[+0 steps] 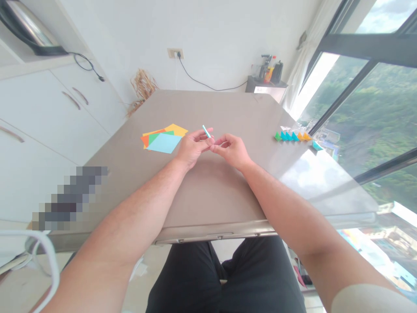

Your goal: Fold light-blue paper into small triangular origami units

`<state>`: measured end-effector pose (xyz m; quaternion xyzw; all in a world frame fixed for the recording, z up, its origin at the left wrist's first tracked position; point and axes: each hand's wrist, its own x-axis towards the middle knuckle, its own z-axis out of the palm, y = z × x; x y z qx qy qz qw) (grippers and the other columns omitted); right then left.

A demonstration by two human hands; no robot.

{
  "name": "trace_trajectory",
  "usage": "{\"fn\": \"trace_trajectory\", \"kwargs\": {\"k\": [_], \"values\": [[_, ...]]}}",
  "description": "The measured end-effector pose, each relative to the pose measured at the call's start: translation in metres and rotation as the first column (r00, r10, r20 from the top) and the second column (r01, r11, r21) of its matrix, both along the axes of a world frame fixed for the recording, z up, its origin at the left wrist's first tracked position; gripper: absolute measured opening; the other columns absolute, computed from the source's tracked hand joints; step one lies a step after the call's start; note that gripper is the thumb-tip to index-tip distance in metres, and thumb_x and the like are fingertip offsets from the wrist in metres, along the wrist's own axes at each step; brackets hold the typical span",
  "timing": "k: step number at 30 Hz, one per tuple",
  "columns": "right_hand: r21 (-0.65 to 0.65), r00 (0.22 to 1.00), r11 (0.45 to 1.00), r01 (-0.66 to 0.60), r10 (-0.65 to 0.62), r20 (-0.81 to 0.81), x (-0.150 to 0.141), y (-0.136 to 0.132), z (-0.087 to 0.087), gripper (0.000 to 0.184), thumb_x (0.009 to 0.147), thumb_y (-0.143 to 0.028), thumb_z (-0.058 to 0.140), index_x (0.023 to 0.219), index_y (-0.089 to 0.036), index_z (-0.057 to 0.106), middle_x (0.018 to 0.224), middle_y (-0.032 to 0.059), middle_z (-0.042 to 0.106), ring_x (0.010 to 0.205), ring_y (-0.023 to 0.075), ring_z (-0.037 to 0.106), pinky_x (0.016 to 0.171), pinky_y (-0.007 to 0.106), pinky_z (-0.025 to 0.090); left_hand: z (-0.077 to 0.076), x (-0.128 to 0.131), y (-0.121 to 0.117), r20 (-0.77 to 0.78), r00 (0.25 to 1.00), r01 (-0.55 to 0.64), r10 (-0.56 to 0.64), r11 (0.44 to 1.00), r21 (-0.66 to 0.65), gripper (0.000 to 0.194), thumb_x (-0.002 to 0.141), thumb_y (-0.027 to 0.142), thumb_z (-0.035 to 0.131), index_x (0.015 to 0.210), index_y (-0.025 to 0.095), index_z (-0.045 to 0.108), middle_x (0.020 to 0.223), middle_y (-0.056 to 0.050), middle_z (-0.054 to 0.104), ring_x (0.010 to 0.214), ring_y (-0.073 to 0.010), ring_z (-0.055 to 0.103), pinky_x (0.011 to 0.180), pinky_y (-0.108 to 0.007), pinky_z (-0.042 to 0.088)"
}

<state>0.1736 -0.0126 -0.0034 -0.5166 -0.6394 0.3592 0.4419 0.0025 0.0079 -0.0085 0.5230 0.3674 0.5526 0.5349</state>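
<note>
Folded paper piece: a narrow strip, pale blue and white, held above the table where the two hands meet. The left hand is mostly closed, its fingers curled, with the thumb and fingers pinching the strip so that the upper end projects at a tilt. The right hand is partly curled; its thumb and forefinger come together and appear to pinch the lower end, although the contact itself is hidden.

Probable faults: uneven pressure from the two pinches may skew a crease. Pulling the hands apart while both grip may tear the paper. A loosened left pinch may let the layers spring open or drop the strip. A sweep of the left forearm may disturb the fanned sheets, which lie loose just beside that hand. The row of paper boats stands well apart at the right and is at low risk.

Markings: the sheets show no visible print. Any label on the orange bottle by the far wall is too small to read. A pixelated patch at the left conceals whatever lies there. No brand is legible.
</note>
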Motion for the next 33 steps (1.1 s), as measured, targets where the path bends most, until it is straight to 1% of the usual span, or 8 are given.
{"fn": "trace_trajectory", "kwargs": {"k": [4, 7, 11, 14, 18, 23, 28, 33], "values": [[-0.076, 0.998, 0.996, -0.042, 0.038, -0.044, 0.0013, 0.0009, 0.0010, 0.037, 0.069, -0.050, 0.084, 0.085, -0.022, 0.067, 0.074, 0.0001, 0.065, 0.067, 0.0148, 0.058, 0.060, 0.029, 0.045, -0.0014, -0.0014, 0.0000, -0.045, 0.999, 0.023, -0.025, 0.999, -0.036, 0.057, 0.063, 0.035, 0.091, 0.115, 0.020, 0.076, 0.099, -0.006, 0.072, 0.104, -0.0249, 0.069, 0.095, -0.050, 0.059], [-0.084, 0.995, 0.994, -0.067, 0.061, -0.074, 0.0026, 0.0025, 0.0002, 0.038, 0.070, -0.051, 0.085, 0.086, -0.022, 0.067, 0.076, 0.0016, 0.068, 0.070, 0.0159, 0.062, 0.063, 0.030, 0.048, -0.0024, -0.0027, 0.0003, -0.063, 0.997, 0.047, -0.050, 0.998, -0.047, 0.057, 0.063, 0.036, 0.092, 0.115, 0.021, 0.076, 0.099, -0.006, 0.072, 0.103, -0.0256, 0.070, 0.094, -0.051, 0.059], [-0.058, 0.996, 0.996, -0.068, 0.064, -0.066, 0.0015, 0.0036, -0.0013, 0.027, 0.074, -0.042, 0.080, 0.085, -0.021, 0.066, 0.080, 0.0018, 0.071, 0.072, 0.0158, 0.065, 0.065, 0.030, 0.050, -0.0044, -0.0037, 0.0013, -0.065, 0.995, 0.066, -0.069, 0.997, -0.050, 0.057, 0.064, 0.036, 0.092, 0.115, 0.020, 0.076, 0.103, -0.008, 0.075, 0.102, -0.0264, 0.071, 0.094, -0.050, 0.059], [-0.019, 0.998, 0.999, -0.035, 0.034, -0.056, -0.0007, 0.0041, -0.0025, 0.017, 0.076, -0.031, 0.074, 0.086, -0.021, 0.065, 0.087, 0.0015, 0.073, 0.073, 0.0149, 0.065, 0.067, 0.030, 0.052, -0.0062, -0.0030, 0.0018, -0.097, 0.994, 0.049, -0.051, 0.999, -0.023, 0.056, 0.064, 0.039, 0.092, 0.114, 0.020, 0.077, 0.108, -0.009, 0.075, 0.102, -0.0282, 0.071, 0.091, -0.048, 0.060], [0.087, 0.997, 0.996, 0.036, -0.042, 0.066, -0.0027, 0.0058, -0.0059, 0.016, 0.079, -0.027, 0.068, 0.094, -0.023, 0.065, 0.093, 0.0015, 0.073, 0.075, 0.0156, 0.065, 0.068, 0.030, 0.051, -0.0075, 0.0003, 0.0002, -0.186, 0.981, 0.061, -0.054, 0.998, 0.028, 0.057, 0.064, 0.042, 0.091, 0.114, 0.019, 0.078, 0.109, -0.010, 0.077, 0.102, -0.0294, 0.072, 0.088, -0.046, 0.060], [0.148, 0.968, 0.987, 0.070, -0.103, 0.230, -0.0025, 0.0072, -0.0087, 0.016, 0.084, -0.036, 0.066, 0.095, -0.024, 0.065, 0.089, 0.0020, 0.072, 0.075, 0.0175, 0.064, 0.068, 0.032, 0.047, -0.0058, 0.0043, -0.0025, -0.201, 0.978, 0.061, -0.055, 0.998, 0.023, 0.055, 0.067, 0.044, 0.088, 0.114, 0.018, 0.078, 0.113, -0.012, 0.077, 0.107, -0.0320, 0.071, 0.088, -0.046, 0.060], [0.157, 0.954, 0.986, 0.057, -0.101, 0.284, -0.0021, 0.0069, -0.0081, 0.016, 0.083, -0.036, 0.065, 0.093, -0.024, 0.064, 0.089, 0.0019, 0.072, 0.074, 0.0172, 0.062, 0.065, 0.031, 0.044, -0.0034, 0.0052, -0.0048, -0.196, 0.976, 0.100, -0.097, 0.995, 0.005, 0.052, 0.068, 0.040, 0.087, 0.113, 0.018, 0.078, 0.117, -0.013, 0.076, 0.109, -0.0323, 0.071, 0.087, -0.046, 0.060], [0.140, 0.945, 0.985, 0.105, -0.142, 0.293, -0.0025, 0.0082, -0.0077, 0.015, 0.084, -0.037, 0.064, 0.089, -0.023, 0.063, 0.084, 0.0027, 0.071, 0.073, 0.0175, 0.061, 0.065, 0.031, 0.044, -0.0021, 0.0060, -0.0075, -0.210, 0.970, 0.124, -0.120, 0.992, 0.004, 0.045, 0.069, 0.035, 0.084, 0.111, 0.019, 0.079, 0.115, -0.010, 0.077, 0.107, -0.0310, 0.072, 0.088, -0.045, 0.060]]}}
